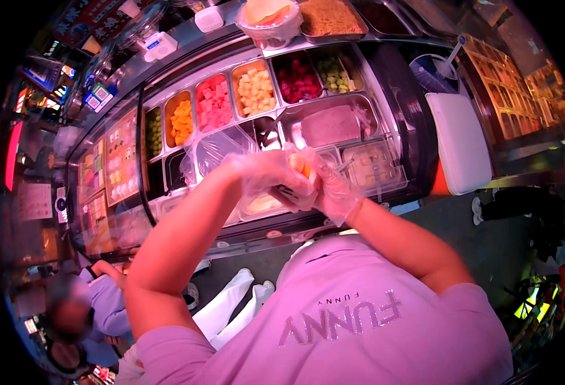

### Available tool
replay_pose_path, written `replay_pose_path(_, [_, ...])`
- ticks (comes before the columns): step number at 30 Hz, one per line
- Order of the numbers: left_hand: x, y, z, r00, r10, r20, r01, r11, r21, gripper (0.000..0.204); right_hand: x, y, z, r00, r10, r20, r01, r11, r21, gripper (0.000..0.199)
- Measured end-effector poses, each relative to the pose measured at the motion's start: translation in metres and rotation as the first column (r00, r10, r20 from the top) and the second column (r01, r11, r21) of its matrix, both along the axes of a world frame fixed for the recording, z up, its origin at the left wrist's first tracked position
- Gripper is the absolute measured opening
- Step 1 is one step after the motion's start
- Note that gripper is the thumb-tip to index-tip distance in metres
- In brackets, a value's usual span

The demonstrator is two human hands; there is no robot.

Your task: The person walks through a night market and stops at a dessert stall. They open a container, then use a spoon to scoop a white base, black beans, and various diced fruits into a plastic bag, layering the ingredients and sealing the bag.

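Note:
My hands meet over the front of a counter with sunken metal food pans, both in clear plastic gloves. My left hand [273,174] curls closed around a small item with an orange top [300,165]; its lower part is mostly covered by fingers, so its kind is unclear. From the other side, my right hand [334,189] presses against the same item with its fingers closed. Just beyond them lies a steel pan [289,122] with a pale block inside. A lidded clear tray [372,163] is beside my right hand, and a clear plastic sheet [221,151] is near my left.
Behind are pans of orange cubes [181,122], pink cubes [212,102], pale yellow cubes [255,90], dark red fruit [298,80] and green pieces [334,74]. A white board [459,144] stands at the right. Another person [109,298] is at the lower left.

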State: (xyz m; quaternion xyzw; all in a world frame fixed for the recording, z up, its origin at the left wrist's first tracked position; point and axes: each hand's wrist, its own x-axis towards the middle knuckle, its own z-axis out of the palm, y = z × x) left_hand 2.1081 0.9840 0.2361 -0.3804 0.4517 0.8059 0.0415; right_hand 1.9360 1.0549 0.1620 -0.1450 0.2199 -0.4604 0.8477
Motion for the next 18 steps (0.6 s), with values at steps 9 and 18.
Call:
replay_pose_path(9, [-0.071,-0.008,0.006,0.684,0.436,0.585,0.444,0.388,-0.808,0.1,0.013,-0.045,-0.002,0.983,-0.123,0.135,0.136,0.987,-0.086,0.078])
replay_pose_path(18, [-0.054,0.008,0.037,0.543,0.798,0.26,0.03,0.291,-0.956,0.096,0.054,-0.044,0.035,0.966,-0.023,0.257,0.045,0.996,-0.08,0.062])
